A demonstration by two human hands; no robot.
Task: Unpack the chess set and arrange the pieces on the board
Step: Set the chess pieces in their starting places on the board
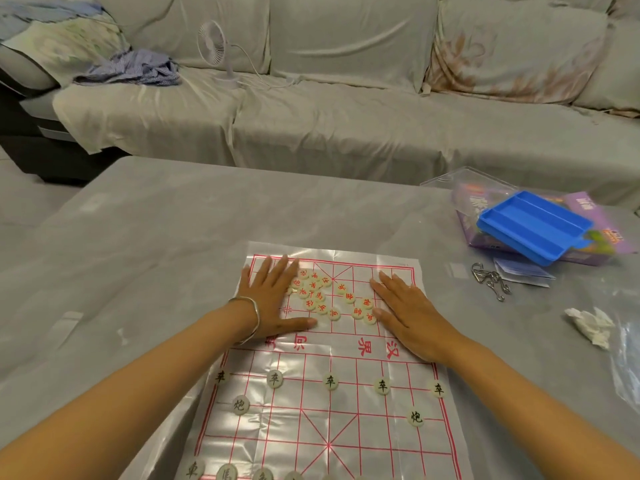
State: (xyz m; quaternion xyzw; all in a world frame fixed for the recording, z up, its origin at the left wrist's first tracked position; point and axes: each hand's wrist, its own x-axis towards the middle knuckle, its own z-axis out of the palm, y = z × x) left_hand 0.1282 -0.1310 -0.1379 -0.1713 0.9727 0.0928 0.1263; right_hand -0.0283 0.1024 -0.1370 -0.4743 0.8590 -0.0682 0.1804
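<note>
A thin plastic Chinese chess board with red lines lies on the grey table. Black-lettered round pieces stand in place on its near half, such as one soldier and a cannon. Several red-lettered pieces lie in a loose heap on the far half. My left hand, with a silver bangle on the wrist, rests flat on the sheet left of the heap, fingers spread. On the other side of the heap my right hand lies flat too. Neither hand holds a piece.
A blue tray sits on a purple box at the far right, with a clear lid behind. Metal wire puzzles, a leaflet, crumpled tissue and a plastic bag lie right. A covered sofa stands beyond.
</note>
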